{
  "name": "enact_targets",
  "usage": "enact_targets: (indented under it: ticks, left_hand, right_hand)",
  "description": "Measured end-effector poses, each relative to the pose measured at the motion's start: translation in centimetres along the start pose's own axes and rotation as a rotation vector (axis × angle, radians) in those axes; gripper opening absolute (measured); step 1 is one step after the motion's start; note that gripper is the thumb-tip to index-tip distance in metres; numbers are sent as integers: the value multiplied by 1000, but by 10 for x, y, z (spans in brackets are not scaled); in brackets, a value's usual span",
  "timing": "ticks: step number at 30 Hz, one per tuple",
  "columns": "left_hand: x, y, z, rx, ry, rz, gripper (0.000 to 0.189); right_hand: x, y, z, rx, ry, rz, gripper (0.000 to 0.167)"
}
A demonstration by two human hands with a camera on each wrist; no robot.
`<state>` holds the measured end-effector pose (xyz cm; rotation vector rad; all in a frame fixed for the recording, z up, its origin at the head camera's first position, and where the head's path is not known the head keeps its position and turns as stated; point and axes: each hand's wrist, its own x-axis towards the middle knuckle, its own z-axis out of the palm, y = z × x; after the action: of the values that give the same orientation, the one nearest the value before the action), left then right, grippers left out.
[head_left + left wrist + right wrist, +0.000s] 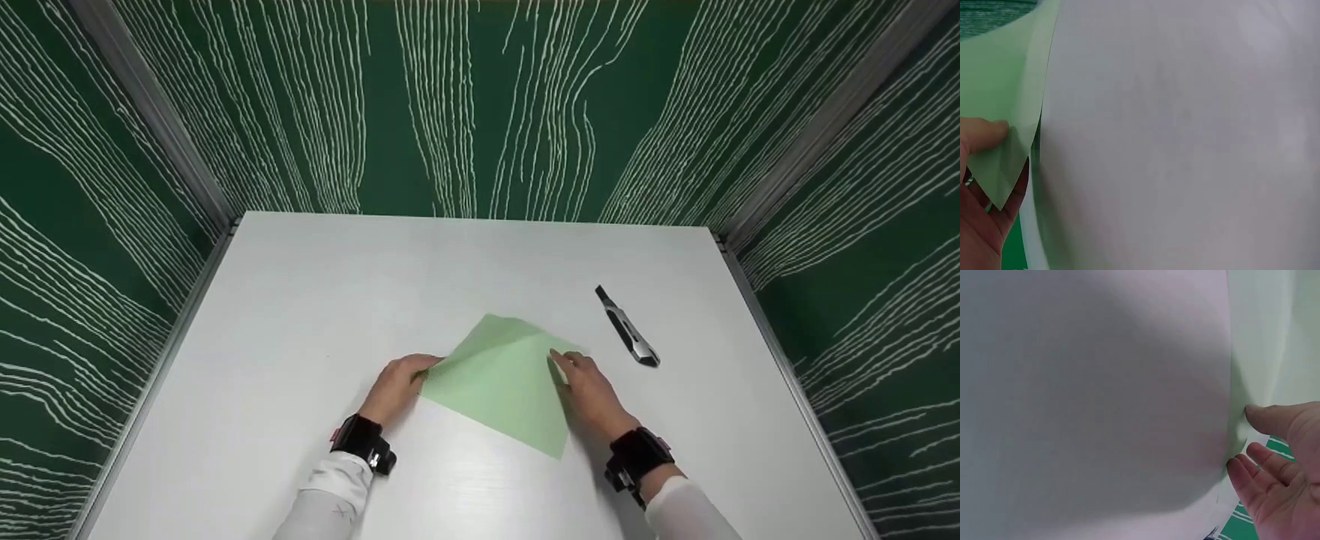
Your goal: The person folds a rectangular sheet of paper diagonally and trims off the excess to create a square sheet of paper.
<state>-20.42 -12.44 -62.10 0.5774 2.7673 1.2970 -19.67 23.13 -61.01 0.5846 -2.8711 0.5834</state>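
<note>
Head view: a green paper sheet [495,382] is bowed over the worktop [300,285], its left corner pinched by the left hand [396,386]. Its right side is touched by the right hand [596,396], thumb and fingers spread apart, near a utility knife [628,328].

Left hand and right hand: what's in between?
The green paper is between the left hand and right hand; the head view shows it.
</note>
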Motion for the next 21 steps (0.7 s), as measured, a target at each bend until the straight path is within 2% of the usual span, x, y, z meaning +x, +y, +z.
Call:
enact_targets:
  ticks: [7, 12, 16, 21]
  left_hand:
    - [-5, 1, 2, 96, -95, 125, 55]
    - [-9, 12, 1, 265, -118, 185, 50]
    - [-12, 20, 1, 388, -160, 195, 58]
    - [-14, 25, 2, 457, -237, 153, 62]
  right_hand:
    - [0, -1, 6, -28, 19, -29, 54]
    - [0, -4, 7, -38, 26, -40, 57]
    - [2, -11, 3, 83, -48, 7, 65]
    - [6, -21, 0, 285, -90, 83, 59]
